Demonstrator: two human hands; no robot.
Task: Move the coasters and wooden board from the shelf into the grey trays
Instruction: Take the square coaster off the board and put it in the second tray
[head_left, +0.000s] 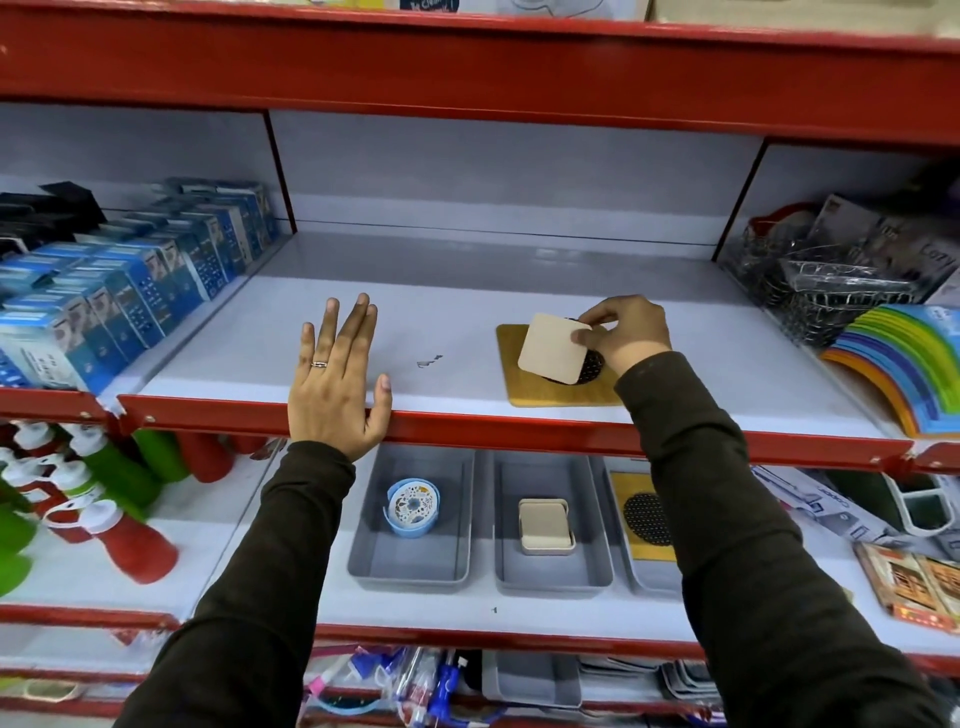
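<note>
My right hand (626, 330) pinches a beige square coaster (551, 349) by its upper right corner, tilted above a wooden board (524, 387) on the upper shelf. A black dotted round coaster (592, 366) lies on that board, mostly hidden. My left hand (337, 382) rests flat and open on the shelf's red front edge. On the shelf below stand three grey trays: the left tray (363, 540) holds round patterned coasters in a blue holder (413, 506), the middle tray (501, 551) holds beige square coasters (545, 525), the right tray (636, 579) holds a wooden board with a black dotted coaster (647, 517).
Blue boxes (130, 291) fill the upper shelf's left bay. Wire baskets (831, 280) and rainbow-coloured mats (898, 358) sit at its right. Red and green bottles (93, 499) lie left of the trays, packaged goods (909, 577) to their right. My right sleeve covers part of the right tray.
</note>
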